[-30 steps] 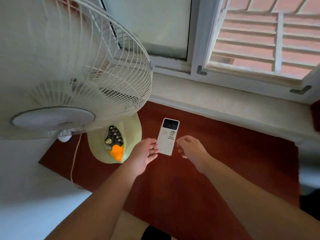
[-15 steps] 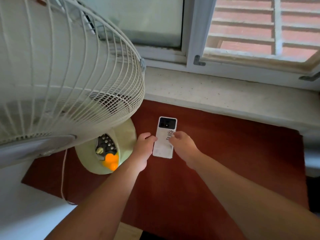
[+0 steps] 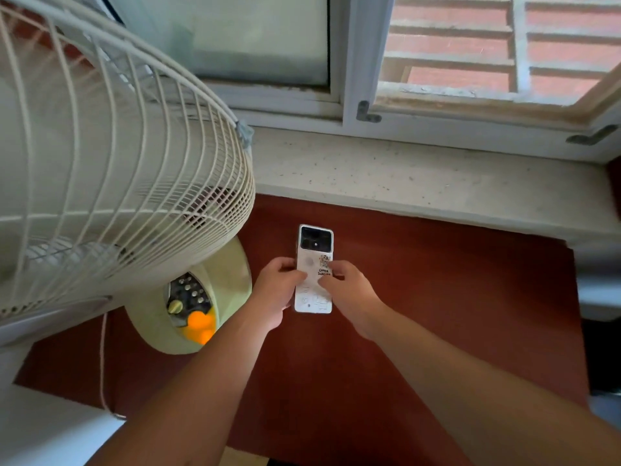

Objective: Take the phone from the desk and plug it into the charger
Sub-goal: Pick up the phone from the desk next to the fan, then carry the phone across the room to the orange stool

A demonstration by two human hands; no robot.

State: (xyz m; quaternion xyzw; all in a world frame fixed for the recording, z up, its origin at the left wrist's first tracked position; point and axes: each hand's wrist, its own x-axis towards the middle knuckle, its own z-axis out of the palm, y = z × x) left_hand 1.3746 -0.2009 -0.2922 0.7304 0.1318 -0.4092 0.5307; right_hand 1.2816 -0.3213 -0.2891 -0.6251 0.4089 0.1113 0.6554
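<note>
1. We see the phone [image 3: 314,269] lying face down on the red-brown counter [image 3: 437,297], just in front of the pale window sill [image 3: 420,176] and beside the fan base [image 3: 218,284].
2. The left hand [image 3: 277,290] curls against the phone's left long edge; the right hand [image 3: 349,287] lies on its right side, fingertips [image 3: 327,265] touching the back. Both hands close partly around the phone from opposite sides, and we judge this a two-sided pinch made to get under a thin, flat body. Whether it has left the counter we cannot tell.
3. The phone is white and slim, with a dark square camera block at its far end, a small sticker with handwritten text near the middle, and faint markings towards the near end.
4. No charger or charging cable can be identified in view; the thin cord [image 3: 102,364] at left appears to belong to the fan [image 3: 111,156]. We judge that plugging in is not yet begun.
</note>
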